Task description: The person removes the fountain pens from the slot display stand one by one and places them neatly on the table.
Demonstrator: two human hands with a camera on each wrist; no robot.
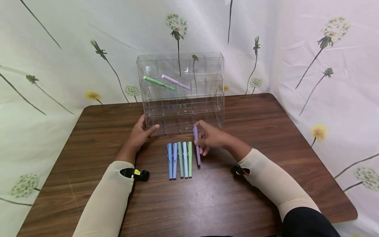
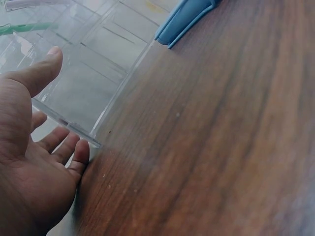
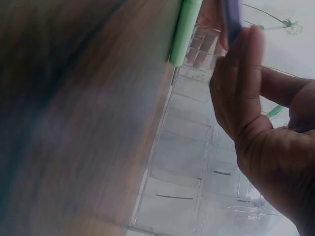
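My right hand (image 1: pixel 208 136) pinches a purple pen (image 1: pixel 197 151) between thumb and fingers, right of a row of pens. In that row lie a blue pen (image 1: pixel 170 163), a periwinkle pen (image 1: pixel 175 163), a dark green pen (image 1: pixel 180 163), a pale blue pen (image 1: pixel 185 163) and a light green pen (image 1: pixel 190 163). Beyond them stands a clear tiered organizer (image 1: pixel 185 131). My left hand (image 1: pixel 140 133) is at its lower left corner, thumb stretched out in front and fingers beside the side wall; whether they touch it I cannot tell.
Higher in the organizer, a green pen (image 1: pixel 159 83) and a lilac pen (image 1: pixel 176 82) lean in one of the upper tiers. The brown wooden table (image 1: pixel 189 207) has rounded corners. A white cloth (image 1: pixel 112 39) with dandelion prints hangs behind it.
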